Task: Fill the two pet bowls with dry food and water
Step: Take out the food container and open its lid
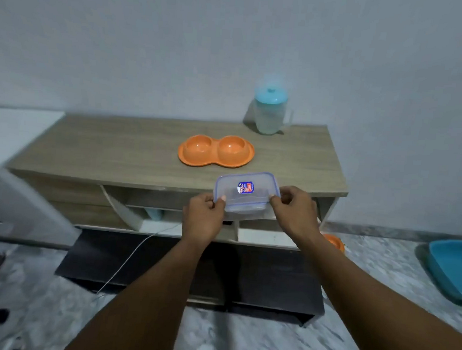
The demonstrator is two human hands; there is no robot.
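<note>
Orange double pet bowl (216,151) is sitting flat near the middle of the wooden tabletop (117,145), both wells looking empty. Clear pitcher (269,112) with a teal cap is standing upright behind and to the right of it, by the back right corner, apart from the bowl. Both hands are holding a clear rectangular container (246,193) with a blue-rimmed lid (sticker label on top) at the front edge of the tabletop, nearer the camera than the pet bowl and not touching it. Left hand (204,214) is taking the container's left end, thumb on the lid, fingers curling below: grip clamped on the container. Right hand (294,210) is doing the same at the right end, grip also clamped on it. Lid is sitting on the container; contents are too blurry to tell, and I cannot tell whether the container is resting on the tabletop or hanging just off it. Teal tray (455,272) is lying on the marbled floor (367,280) at far right, and a white cable (136,255) is trailing down at lower left.
</note>
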